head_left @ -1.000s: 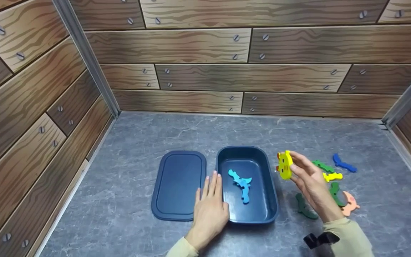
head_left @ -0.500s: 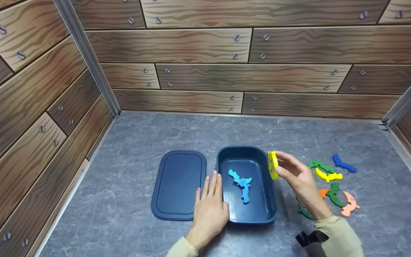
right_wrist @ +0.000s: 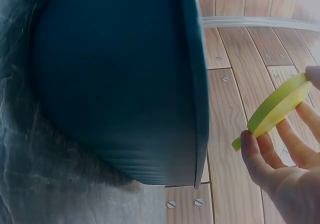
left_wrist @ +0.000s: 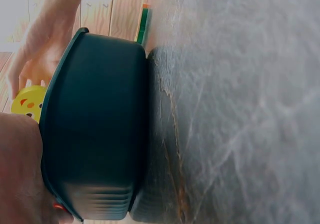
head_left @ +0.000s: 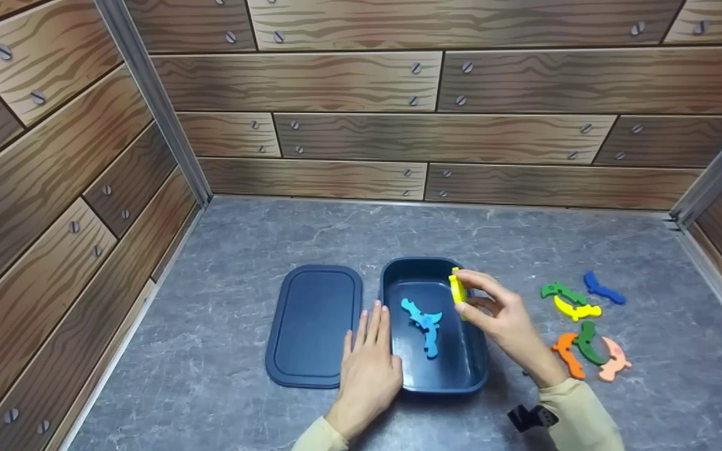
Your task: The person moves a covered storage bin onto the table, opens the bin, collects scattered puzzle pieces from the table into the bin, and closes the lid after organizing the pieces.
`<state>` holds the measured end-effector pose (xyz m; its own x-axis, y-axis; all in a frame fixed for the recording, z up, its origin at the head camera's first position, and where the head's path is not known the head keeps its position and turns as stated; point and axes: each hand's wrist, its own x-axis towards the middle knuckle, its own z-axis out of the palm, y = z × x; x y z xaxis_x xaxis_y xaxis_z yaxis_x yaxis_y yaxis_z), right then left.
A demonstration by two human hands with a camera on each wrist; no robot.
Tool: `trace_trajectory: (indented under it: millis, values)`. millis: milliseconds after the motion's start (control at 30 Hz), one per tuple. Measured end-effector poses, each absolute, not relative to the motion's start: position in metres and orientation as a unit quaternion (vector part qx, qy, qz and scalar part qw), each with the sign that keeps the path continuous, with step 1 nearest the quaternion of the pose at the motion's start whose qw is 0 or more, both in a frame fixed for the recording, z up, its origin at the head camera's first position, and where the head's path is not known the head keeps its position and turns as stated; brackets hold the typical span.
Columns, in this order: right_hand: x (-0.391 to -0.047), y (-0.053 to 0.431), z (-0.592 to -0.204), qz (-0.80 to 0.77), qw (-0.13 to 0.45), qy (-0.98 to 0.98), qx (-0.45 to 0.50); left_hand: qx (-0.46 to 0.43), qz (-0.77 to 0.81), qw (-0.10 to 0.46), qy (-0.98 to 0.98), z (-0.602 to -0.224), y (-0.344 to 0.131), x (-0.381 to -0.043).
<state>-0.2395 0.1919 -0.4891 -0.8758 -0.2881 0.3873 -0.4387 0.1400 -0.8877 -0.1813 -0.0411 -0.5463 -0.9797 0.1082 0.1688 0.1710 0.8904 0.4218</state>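
Note:
My right hand pinches a flat, rounded yellow toy piece between thumb and fingers, on edge above the right side of the dark blue box. A printed animal face shows on the yellow piece in the left wrist view, while its plain back faces the right wrist camera. With fingers straight, my left hand rests along the box's left rim. Inside the box, light blue toy pieces lie overlapping on the floor.
The box's lid lies flat at the left, partly behind my left hand. Right of the box, several curved pieces are scattered: green, blue, yellow, orange, dark green and peach. Wood-patterned walls surround the table.
My right hand has carried the yellow toy piece leftward, from beside the box to over its right side, turning it edge-on to the head camera. My left hand stays in place.

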Motion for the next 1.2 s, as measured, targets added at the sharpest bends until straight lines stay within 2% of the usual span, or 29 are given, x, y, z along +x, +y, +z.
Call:
trace_trajectory:
  millis: [167,400,933,1200]
  values:
    - [-0.239,0.185,-0.488,0.519,0.089,-0.817,0.235,-0.069,-0.222,0.066,-0.97,-0.547,-0.04,-0.181]
    - [-0.24,0.175,-0.491,0.39,0.15,-0.865,0.277,-0.07,-0.218,0.062,-0.971,-0.546,-0.04,-0.181]
    - [-0.243,0.16,-0.493,0.332,0.18,-0.864,0.332,-0.074,-0.217,0.067,-0.971,-0.546,-0.041,-0.181]
    - [-0.241,0.158,-0.495,0.319,0.17,-0.875,0.322,-0.079,-0.214,0.07,-0.971,-0.546,-0.041,-0.181]
